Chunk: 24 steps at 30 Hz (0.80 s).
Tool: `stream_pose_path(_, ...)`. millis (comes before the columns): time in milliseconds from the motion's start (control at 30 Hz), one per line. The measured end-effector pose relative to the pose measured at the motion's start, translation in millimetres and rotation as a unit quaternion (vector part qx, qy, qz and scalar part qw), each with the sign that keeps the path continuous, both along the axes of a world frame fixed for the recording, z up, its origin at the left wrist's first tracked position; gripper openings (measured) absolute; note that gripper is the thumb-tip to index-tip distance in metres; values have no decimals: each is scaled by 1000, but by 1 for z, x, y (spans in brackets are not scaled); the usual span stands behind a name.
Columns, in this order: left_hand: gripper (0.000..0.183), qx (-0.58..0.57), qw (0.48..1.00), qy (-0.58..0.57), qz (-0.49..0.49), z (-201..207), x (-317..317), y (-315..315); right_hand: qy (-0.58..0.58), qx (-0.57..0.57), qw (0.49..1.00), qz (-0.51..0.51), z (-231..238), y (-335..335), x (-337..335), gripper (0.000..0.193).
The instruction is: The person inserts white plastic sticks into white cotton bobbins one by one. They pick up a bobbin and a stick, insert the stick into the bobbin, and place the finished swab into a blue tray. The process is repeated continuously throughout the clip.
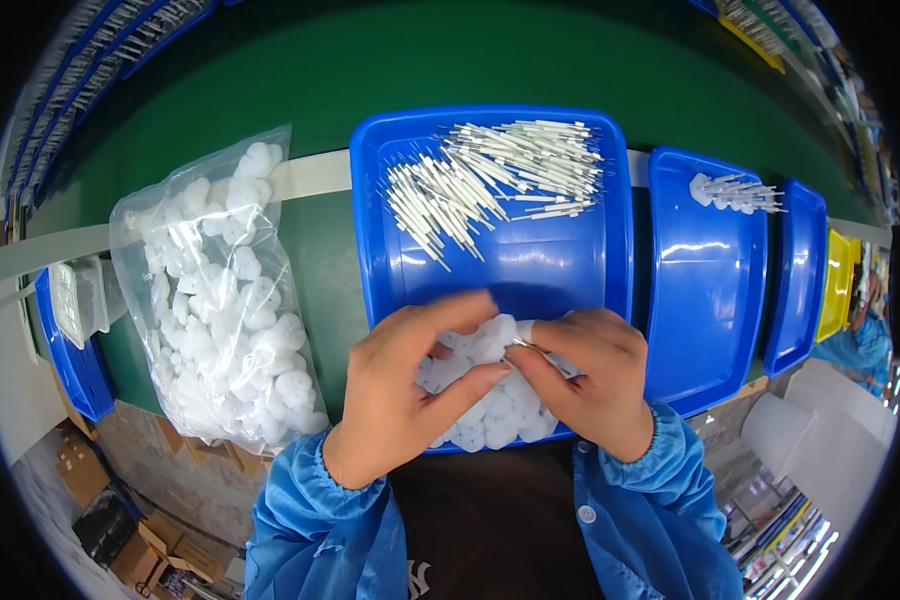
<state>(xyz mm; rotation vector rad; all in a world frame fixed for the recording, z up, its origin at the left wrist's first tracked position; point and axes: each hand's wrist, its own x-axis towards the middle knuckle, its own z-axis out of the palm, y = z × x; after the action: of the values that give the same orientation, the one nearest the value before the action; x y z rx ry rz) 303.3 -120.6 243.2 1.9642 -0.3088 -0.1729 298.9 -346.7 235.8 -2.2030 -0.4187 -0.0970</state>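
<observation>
My right hand (pixel 592 378) pinches a small white rod (pixel 525 331) with a thin metallic end between thumb and forefinger. A translucent white rounded plastic piece (pixel 494 338) is at its fingertips. Close on the left is my left hand (pixel 402 375), thumb and forefinger apart around that piece; the forefinger is blurred. Under both hands, a heap of similar white plastic pieces (pixel 500 415) fills the near part of a blue tray (pixel 560 262). Many thin white rods with metal pins (pixel 530 165) lie in two bunches at the tray's far side.
A clear plastic bag (pixel 215 310) of white plastic pieces lies to the left. On the right, a second blue tray (pixel 705 300) bears a few joined pieces with rods (pixel 738 193). Further blue and yellow trays (pixel 838 285) stand beyond, near another person's blue sleeve (pixel 860 348).
</observation>
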Motion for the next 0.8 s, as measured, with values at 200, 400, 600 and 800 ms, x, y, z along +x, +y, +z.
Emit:
stream_pose_path(200, 49, -11, 996, -90, 8, 4, 0, -9, 169, 226, 959, 12, 5, -13, -1, 40)
stream_pose_path(400, 50, 12, 986, -167, -20, 4, -2, -14, 263, 298, 918, 27, 2, -13, -4, 38)
stream_pose_path(600, 50, 9, 988, -153, -16, 7, -3, -12, 321, 385, 865, 10, 10, -8, -6, 30)
stream_pose_path(800, 46, -2, 987, -155, -36, 5, -7, -13, 321, 278, 905, 14, 19, -17, -2, 20)
